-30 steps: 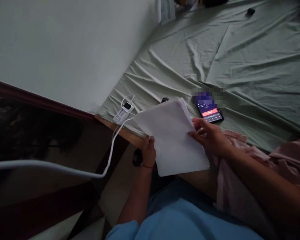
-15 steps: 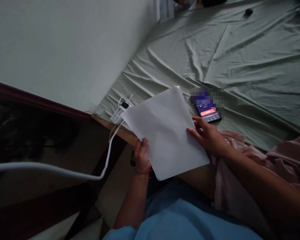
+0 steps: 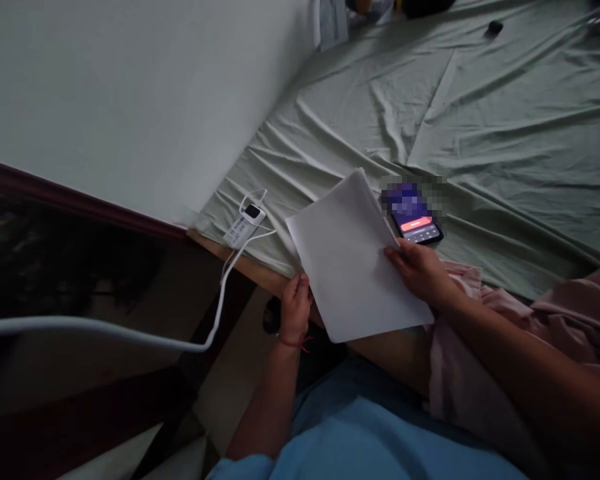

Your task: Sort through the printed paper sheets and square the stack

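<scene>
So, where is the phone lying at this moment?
In the head view the phone lies screen up on the green bedsheet, right of centre, beside the paper stack and just beyond the right hand.

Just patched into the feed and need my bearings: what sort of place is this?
Most likely a bedroom. A bed with a wrinkled green sheet runs along a plain wall, and a lit phone lies on it. Both hands, left hand and right hand, hold sheets of paper.

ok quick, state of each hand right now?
Left hand: closed on the left edge of the paper stack.
Right hand: holding the stack's right edge, fingers on top.
</scene>
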A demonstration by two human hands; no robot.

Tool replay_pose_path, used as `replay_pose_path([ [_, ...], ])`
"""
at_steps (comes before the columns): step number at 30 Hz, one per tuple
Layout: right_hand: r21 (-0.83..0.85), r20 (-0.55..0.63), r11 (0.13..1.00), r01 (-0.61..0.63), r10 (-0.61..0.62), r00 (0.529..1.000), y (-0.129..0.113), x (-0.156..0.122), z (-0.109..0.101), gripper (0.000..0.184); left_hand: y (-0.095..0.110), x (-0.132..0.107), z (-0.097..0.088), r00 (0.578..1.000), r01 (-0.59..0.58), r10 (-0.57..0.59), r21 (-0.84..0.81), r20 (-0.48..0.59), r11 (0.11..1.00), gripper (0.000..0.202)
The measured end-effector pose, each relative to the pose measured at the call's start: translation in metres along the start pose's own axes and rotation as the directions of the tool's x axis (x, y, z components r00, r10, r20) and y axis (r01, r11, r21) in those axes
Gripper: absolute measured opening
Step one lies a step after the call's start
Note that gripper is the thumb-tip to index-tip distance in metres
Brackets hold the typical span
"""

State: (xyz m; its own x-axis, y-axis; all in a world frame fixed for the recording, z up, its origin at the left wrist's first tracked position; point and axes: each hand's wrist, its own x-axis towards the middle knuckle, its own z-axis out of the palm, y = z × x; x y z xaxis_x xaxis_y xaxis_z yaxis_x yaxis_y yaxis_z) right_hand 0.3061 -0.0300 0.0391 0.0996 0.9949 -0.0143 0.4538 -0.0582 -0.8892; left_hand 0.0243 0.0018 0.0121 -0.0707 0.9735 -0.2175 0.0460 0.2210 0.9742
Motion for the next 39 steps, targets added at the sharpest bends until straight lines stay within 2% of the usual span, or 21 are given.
replay_pose_path([
  [2, -0.035, 0.000, 0.999, 0.012, -0.012, 1.000, 0.000, 0.001, 0.000, 0.038, 0.001, 0.002, -0.004, 0.999, 0.049, -0.050, 0.089, 0.014, 0.995, 0.060],
  [4, -0.033, 0.006, 0.999, 0.026, -0.026, 1.000, 0.000, 0.001, 0.000, 0.039, -0.001, 0.006, -0.007, 0.997, 0.040, -0.049, 0.155, 0.052, 0.987, 0.060],
  [7, -0.034, -0.014, 0.999, 0.026, -0.026, 1.000, 0.002, 0.001, 0.000, 0.038, -0.004, 0.011, -0.009, 0.996, -0.074, 0.061, 0.207, 0.067, 0.976, 0.053],
  [10, -0.112, -0.148, 0.994, 0.012, -0.028, 0.989, 0.003, 0.000, 0.001, 0.032, -0.007, 0.013, -0.010, 0.981, -0.190, 0.193, 0.271, 0.017, 0.944, 0.047],
  [12, -0.153, -0.215, 0.988, -0.006, -0.027, 0.976, 0.003, -0.001, 0.001, 0.027, -0.007, 0.012, -0.009, 0.971, -0.223, 0.239, 0.304, -0.018, 0.926, 0.048],
  [15, -0.204, -0.205, 0.978, -0.046, 0.003, 0.979, 0.002, -0.002, 0.001, 0.019, -0.008, 0.009, -0.007, 0.961, -0.246, 0.274, 0.339, -0.035, 0.908, 0.050],
  [18, -0.277, -0.210, 0.960, -0.042, -0.018, 0.977, 0.001, -0.004, 0.001, 0.015, -0.008, 0.005, -0.004, 0.959, -0.250, 0.282, 0.383, -0.028, 0.889, 0.048],
  [21, -0.316, -0.250, 0.948, -0.050, -0.033, 0.968, 0.000, -0.005, 0.001, 0.023, -0.009, 0.004, -0.001, 0.969, -0.220, 0.248, 0.405, -0.017, 0.887, 0.048],
  [26, -0.417, -0.218, 0.902, -0.106, 0.014, 0.976, -0.002, -0.004, -0.004, 0.017, -0.008, 0.003, 0.001, 0.984, -0.166, 0.178, 0.408, 0.008, 0.898, 0.044],
  [30, -0.503, -0.188, 0.847, -0.173, 0.088, 0.978, -0.008, -0.004, -0.006, 0.021, -0.007, 0.001, 0.002, 0.981, -0.183, 0.195, 0.453, 0.022, 0.873, 0.046],
  [32, -0.521, -0.199, 0.842, -0.141, 0.040, 0.979, -0.012, -0.005, -0.006, 0.021, -0.006, -0.001, 0.003, 0.974, -0.209, 0.226, 0.489, 0.025, 0.847, 0.047],
  [36, -0.491, -0.273, 0.870, 0.038, -0.195, 0.942, -0.015, -0.007, -0.008, 0.020, -0.004, -0.003, 0.007, 0.957, -0.256, 0.289, 0.547, 0.026, 0.797, 0.044],
  [38, -0.353, -0.294, 0.932, 0.079, -0.191, 0.936, -0.014, -0.007, -0.009, 0.020, -0.004, -0.003, 0.008, 0.960, -0.249, 0.278, 0.536, 0.029, 0.806, 0.044],
  [39, -0.226, -0.268, 0.969, 0.097, -0.158, 0.950, -0.013, -0.006, -0.009, 0.021, -0.004, -0.002, 0.008, 0.966, -0.235, 0.257, 0.521, 0.031, 0.821, 0.044],
])
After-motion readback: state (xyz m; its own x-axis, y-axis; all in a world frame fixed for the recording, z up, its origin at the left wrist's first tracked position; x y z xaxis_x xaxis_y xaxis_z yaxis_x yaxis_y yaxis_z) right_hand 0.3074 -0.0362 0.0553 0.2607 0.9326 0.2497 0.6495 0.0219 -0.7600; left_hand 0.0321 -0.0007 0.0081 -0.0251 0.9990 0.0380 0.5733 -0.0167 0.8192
